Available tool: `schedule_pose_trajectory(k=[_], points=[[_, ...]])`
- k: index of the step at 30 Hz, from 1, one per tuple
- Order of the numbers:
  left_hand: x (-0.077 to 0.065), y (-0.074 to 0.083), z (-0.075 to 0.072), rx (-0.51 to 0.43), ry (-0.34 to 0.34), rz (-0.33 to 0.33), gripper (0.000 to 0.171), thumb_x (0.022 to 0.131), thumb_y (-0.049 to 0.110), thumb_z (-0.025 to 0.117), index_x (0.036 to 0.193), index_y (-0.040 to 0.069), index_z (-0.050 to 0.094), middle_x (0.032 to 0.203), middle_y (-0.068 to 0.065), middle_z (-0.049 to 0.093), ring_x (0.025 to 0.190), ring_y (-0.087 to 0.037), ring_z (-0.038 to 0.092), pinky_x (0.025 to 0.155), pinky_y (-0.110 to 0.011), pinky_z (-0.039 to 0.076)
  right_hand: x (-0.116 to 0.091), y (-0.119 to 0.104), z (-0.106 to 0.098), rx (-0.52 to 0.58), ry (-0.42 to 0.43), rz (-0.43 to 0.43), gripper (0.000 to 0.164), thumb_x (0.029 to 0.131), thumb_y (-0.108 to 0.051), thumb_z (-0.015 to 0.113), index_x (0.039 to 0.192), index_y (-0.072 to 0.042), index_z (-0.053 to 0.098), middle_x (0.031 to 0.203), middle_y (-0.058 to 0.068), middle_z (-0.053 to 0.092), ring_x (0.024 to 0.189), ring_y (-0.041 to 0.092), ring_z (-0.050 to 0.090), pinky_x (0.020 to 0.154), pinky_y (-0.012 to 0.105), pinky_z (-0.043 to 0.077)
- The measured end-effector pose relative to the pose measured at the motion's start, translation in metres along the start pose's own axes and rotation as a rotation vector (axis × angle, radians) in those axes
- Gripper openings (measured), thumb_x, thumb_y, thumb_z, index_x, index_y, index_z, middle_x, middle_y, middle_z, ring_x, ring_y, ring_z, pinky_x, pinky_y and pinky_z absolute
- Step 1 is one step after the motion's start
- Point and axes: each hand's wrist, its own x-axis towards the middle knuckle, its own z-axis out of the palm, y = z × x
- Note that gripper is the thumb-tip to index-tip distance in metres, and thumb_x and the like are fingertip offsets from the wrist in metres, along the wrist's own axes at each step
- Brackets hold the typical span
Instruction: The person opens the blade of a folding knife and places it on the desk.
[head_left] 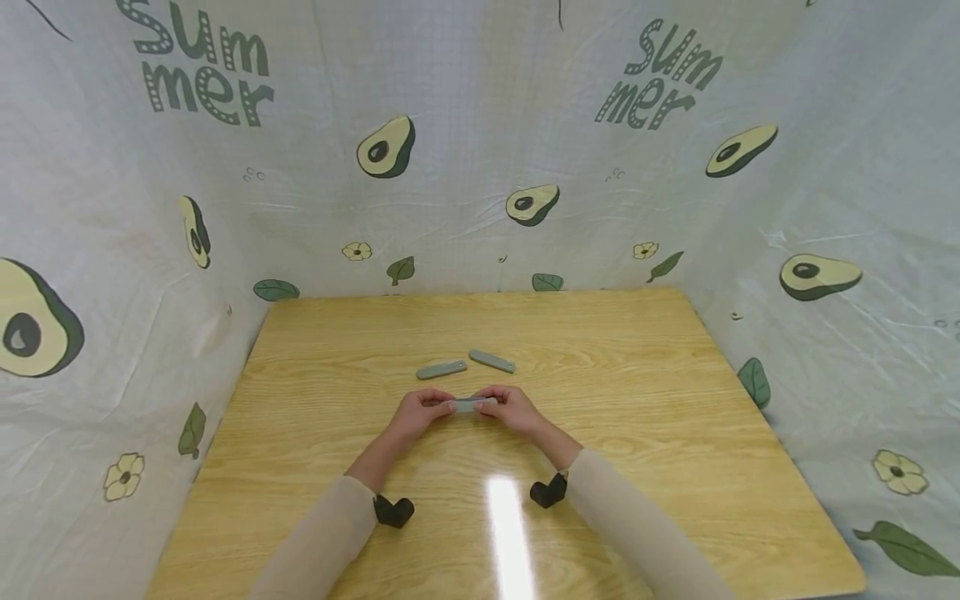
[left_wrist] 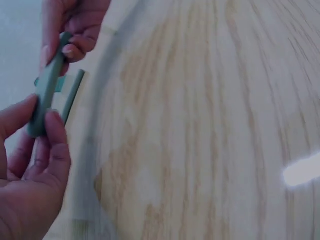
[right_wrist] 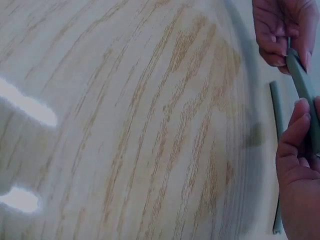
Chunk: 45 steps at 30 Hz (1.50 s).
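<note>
A slim grey-green bar with rounded ends (head_left: 467, 406) is held level between both hands, over the middle of the table. My left hand (head_left: 420, 414) pinches one end between thumb and fingers. At the other end my right hand (head_left: 516, 410) pinches it the same way. The left wrist view shows the held bar (left_wrist: 46, 92) side-on; whether it has separate parts I cannot tell. Just beyond the hands lie two similar bars, a left one (head_left: 441, 370) and a right one (head_left: 492, 361), each with a small round mark near one end.
Underneath is a light wood-grain table (head_left: 637, 400) with a bright reflection near its front. A pale curtain (head_left: 465, 75) printed with avocados and leaves surrounds the back and sides. Each wrist carries a small black device, one on the left (head_left: 393, 512), one on the right (head_left: 548, 491).
</note>
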Motion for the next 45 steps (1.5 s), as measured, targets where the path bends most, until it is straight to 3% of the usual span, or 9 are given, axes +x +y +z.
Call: schedule_pose_trajectory(k=[5, 9, 16, 25, 27, 31, 34, 40, 45], points=[[0.0, 0.003, 0.001, -0.099, -0.008, -0.092, 0.021, 0.088, 0.007, 0.07, 0.105, -0.006, 0.068, 0.098, -0.009, 0.068, 0.082, -0.009, 0.065, 0.083, -0.029, 0.059, 0.003, -0.001, 0.001, 0.013, -0.019, 0.027, 0.024, 0.094, -0.013, 0.063, 0.11, 0.005, 0.066, 0.097, 0.014, 0.069, 0.081, 0.012, 0.064, 0.08, 0.032, 0.058], [-0.002, 0.001, 0.002, -0.107, -0.018, -0.073, 0.022, 0.087, 0.006, 0.07, 0.105, -0.006, 0.067, 0.097, -0.01, 0.069, 0.082, -0.01, 0.066, 0.083, -0.03, 0.059, 0.004, -0.004, 0.005, 0.073, -0.033, 0.07, 0.026, 0.096, -0.014, 0.06, 0.108, 0.008, 0.066, 0.101, 0.009, 0.069, 0.085, 0.012, 0.066, 0.084, 0.035, 0.06], [-0.003, -0.004, 0.006, -0.163, -0.012, -0.091, 0.02, 0.086, 0.005, 0.072, 0.1, -0.007, 0.068, 0.09, -0.008, 0.069, 0.079, -0.013, 0.069, 0.079, -0.029, 0.061, 0.004, -0.008, 0.005, -0.157, 0.037, 0.056, 0.019, 0.094, -0.017, 0.064, 0.097, -0.002, 0.075, 0.099, 0.008, 0.074, 0.079, 0.005, 0.062, 0.069, 0.019, 0.053], [-0.004, -0.002, 0.008, -0.179, -0.019, -0.145, 0.017, 0.084, 0.009, 0.075, 0.093, -0.003, 0.067, 0.086, -0.005, 0.068, 0.078, -0.014, 0.07, 0.074, -0.026, 0.061, -0.001, -0.013, 0.005, -0.207, 0.061, 0.006, 0.023, 0.095, -0.022, 0.063, 0.095, -0.001, 0.073, 0.092, 0.009, 0.073, 0.075, 0.005, 0.059, 0.067, 0.019, 0.05], [-0.004, -0.002, 0.008, -0.173, -0.016, -0.152, 0.018, 0.084, 0.01, 0.075, 0.093, -0.002, 0.067, 0.086, -0.004, 0.069, 0.078, -0.014, 0.07, 0.074, -0.026, 0.061, -0.007, -0.023, 0.006, -0.216, 0.072, -0.006, 0.024, 0.096, -0.019, 0.061, 0.096, 0.002, 0.072, 0.093, 0.013, 0.072, 0.077, 0.011, 0.061, 0.067, 0.019, 0.049], [-0.005, -0.001, 0.008, -0.175, -0.02, -0.152, 0.019, 0.084, 0.009, 0.075, 0.095, -0.004, 0.067, 0.087, -0.005, 0.068, 0.079, -0.015, 0.071, 0.074, -0.027, 0.061, -0.006, -0.022, 0.004, -0.206, 0.071, 0.005, 0.024, 0.096, -0.02, 0.061, 0.097, 0.002, 0.072, 0.098, 0.013, 0.073, 0.083, 0.012, 0.062, 0.071, 0.02, 0.049], [-0.005, -0.001, 0.007, -0.163, -0.039, -0.135, 0.02, 0.083, 0.008, 0.076, 0.095, -0.005, 0.067, 0.087, -0.005, 0.067, 0.077, -0.014, 0.07, 0.074, -0.027, 0.061, 0.003, -0.014, 0.0, -0.236, 0.039, 0.025, 0.025, 0.096, -0.026, 0.061, 0.095, -0.004, 0.074, 0.104, 0.007, 0.073, 0.09, 0.008, 0.061, 0.078, 0.022, 0.05], [-0.004, -0.004, 0.008, -0.141, -0.132, -0.106, 0.021, 0.084, 0.009, 0.075, 0.096, -0.007, 0.067, 0.087, -0.004, 0.066, 0.076, -0.01, 0.069, 0.079, -0.029, 0.061, 0.013, -0.02, 0.001, -0.348, -0.101, -0.018, 0.025, 0.095, -0.034, 0.062, 0.094, -0.013, 0.076, 0.104, 0.001, 0.073, 0.098, 0.01, 0.062, 0.087, 0.03, 0.052], [-0.004, -0.004, 0.009, -0.151, -0.131, -0.107, 0.021, 0.085, 0.01, 0.074, 0.097, -0.007, 0.067, 0.089, -0.005, 0.067, 0.076, -0.01, 0.069, 0.079, -0.03, 0.061, 0.016, -0.023, 0.005, -0.329, -0.098, -0.012, 0.024, 0.093, -0.032, 0.065, 0.09, -0.011, 0.076, 0.099, 0.001, 0.074, 0.093, 0.008, 0.062, 0.086, 0.027, 0.051]])
